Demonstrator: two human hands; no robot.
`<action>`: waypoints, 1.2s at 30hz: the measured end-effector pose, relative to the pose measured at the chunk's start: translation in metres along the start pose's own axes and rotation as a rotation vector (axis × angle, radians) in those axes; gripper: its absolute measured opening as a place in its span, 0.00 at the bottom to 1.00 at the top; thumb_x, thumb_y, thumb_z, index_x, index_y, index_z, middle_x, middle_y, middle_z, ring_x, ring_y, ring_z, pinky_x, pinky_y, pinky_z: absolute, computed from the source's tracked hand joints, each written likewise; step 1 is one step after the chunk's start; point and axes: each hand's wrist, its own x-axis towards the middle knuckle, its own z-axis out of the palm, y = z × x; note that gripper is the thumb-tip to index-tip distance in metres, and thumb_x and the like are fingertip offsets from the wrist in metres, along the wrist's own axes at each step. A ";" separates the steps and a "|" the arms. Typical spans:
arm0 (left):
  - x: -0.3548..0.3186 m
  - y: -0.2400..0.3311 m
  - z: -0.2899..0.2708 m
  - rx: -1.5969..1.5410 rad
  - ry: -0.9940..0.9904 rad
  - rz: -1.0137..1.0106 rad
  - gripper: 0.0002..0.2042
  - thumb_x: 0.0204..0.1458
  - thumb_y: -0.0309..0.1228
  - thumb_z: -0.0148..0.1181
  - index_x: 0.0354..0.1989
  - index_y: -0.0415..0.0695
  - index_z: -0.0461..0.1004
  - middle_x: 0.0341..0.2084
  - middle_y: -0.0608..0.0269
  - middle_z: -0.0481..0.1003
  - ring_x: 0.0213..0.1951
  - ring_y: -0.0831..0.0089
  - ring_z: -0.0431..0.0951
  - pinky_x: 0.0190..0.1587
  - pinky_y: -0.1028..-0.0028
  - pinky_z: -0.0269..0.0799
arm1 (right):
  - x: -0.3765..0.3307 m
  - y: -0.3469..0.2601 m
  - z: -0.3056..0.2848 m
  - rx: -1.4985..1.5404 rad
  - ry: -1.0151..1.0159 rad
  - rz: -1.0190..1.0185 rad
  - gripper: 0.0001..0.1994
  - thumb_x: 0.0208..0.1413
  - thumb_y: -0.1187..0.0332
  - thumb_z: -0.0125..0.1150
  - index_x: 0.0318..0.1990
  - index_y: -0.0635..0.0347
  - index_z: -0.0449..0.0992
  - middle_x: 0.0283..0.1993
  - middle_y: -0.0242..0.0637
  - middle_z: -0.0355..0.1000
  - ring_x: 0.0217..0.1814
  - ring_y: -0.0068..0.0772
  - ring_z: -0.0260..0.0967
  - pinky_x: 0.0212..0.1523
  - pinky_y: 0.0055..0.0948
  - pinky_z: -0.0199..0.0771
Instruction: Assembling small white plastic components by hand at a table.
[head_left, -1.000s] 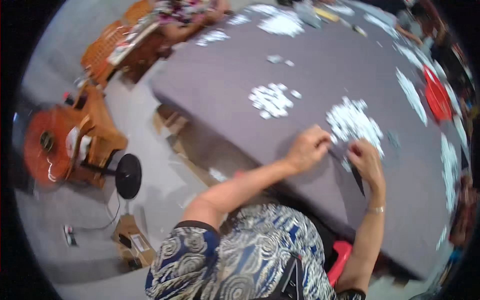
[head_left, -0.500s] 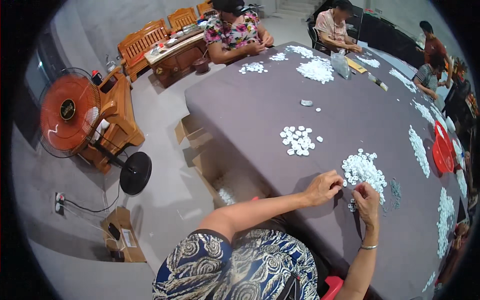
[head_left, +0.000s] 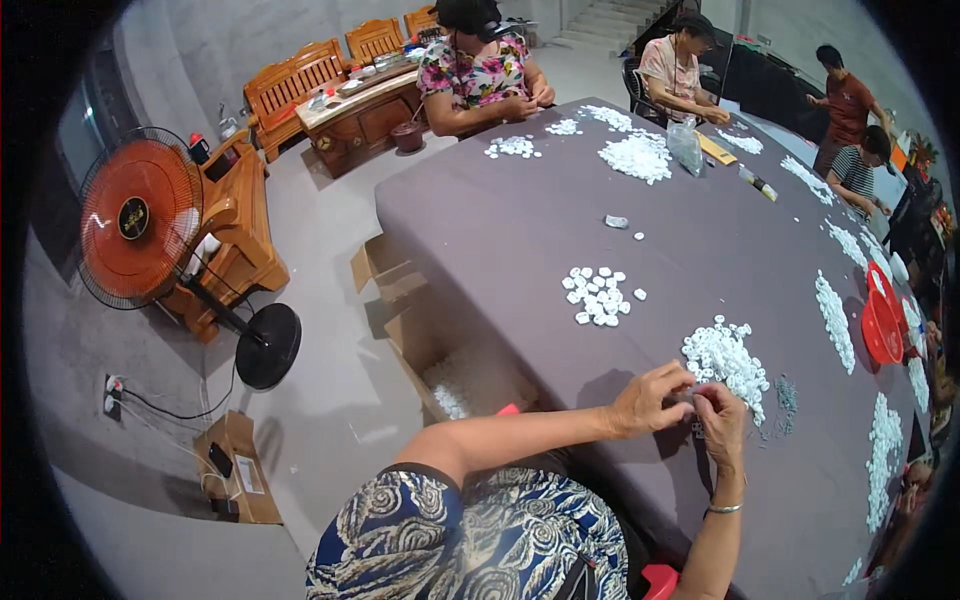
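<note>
The left hand (head_left: 645, 403), at 8 o'clock of the small white plastic pieces (head_left: 724, 360), and right hand (head_left: 722, 426), at 6, have drawn together, fingertips now almost meeting.

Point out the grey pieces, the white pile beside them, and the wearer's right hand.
Grey pieces (head_left: 786, 396): head view, middle of their scattered patch.
White pile (head_left: 724, 358): head view, middle of the heap.
Right hand (head_left: 722, 422): head view, back of the hand.

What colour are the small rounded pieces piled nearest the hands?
White; the small rounded pieces show best in the head view.
</note>
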 end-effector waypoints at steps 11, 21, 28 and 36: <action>-0.003 0.000 0.017 0.107 -0.006 0.175 0.15 0.39 0.23 0.61 0.38 0.46 0.71 0.34 0.60 0.68 0.35 0.62 0.73 0.35 0.69 0.72 | -0.009 0.012 0.011 0.309 0.043 0.072 0.02 0.52 0.77 0.53 0.31 0.65 0.72 0.26 0.26 0.68 0.27 0.15 0.62 0.27 0.18 0.64; -0.003 -0.006 0.002 0.251 -0.015 0.216 0.08 0.44 0.21 0.59 0.35 0.42 0.74 0.28 0.61 0.72 0.28 0.64 0.75 0.30 0.69 0.72 | 0.001 0.011 0.025 0.421 0.049 0.143 0.04 0.54 0.72 0.55 0.32 0.63 0.71 0.23 0.25 0.66 0.24 0.14 0.62 0.23 0.16 0.63; 0.005 -0.009 0.008 0.186 0.094 0.150 0.05 0.47 0.20 0.59 0.33 0.39 0.74 0.26 0.63 0.73 0.26 0.75 0.74 0.28 0.77 0.70 | -0.004 -0.009 0.012 0.574 -0.002 0.239 0.02 0.57 0.72 0.54 0.34 0.60 0.71 0.24 0.23 0.65 0.23 0.12 0.59 0.22 0.13 0.59; -0.003 -0.011 0.012 -0.385 0.105 -0.391 0.04 0.54 0.26 0.57 0.35 0.39 0.74 0.24 0.72 0.73 0.26 0.87 0.70 0.26 0.85 0.66 | -0.009 -0.001 0.016 0.364 -0.027 0.117 0.04 0.58 0.71 0.52 0.35 0.60 0.71 0.24 0.23 0.65 0.22 0.10 0.58 0.22 0.13 0.59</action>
